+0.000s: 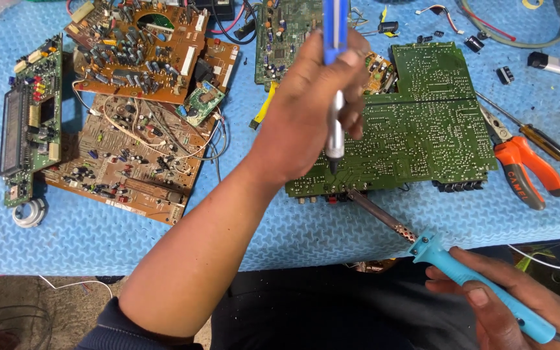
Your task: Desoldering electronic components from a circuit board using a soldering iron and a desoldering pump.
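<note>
Left hand [312, 110] clamps desoldering pump [335, 84] upright, tip on green circuit board [416, 123] lying solder-side up on desk [293, 227]; right hand [513, 304] grips soldering iron [435, 249], tip angled w/ pump at 1 joint.

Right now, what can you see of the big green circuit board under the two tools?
The green circuit board lies flat on the blue foam mat, solder side up, dotted with pale joints. It is roughly rectangular with a notched upper left corner; dark connectors line its near edge. The left hand rests over its left part, holding a desoldering pump tip-down on it. The soldering iron tip meets its near edge.
</note>
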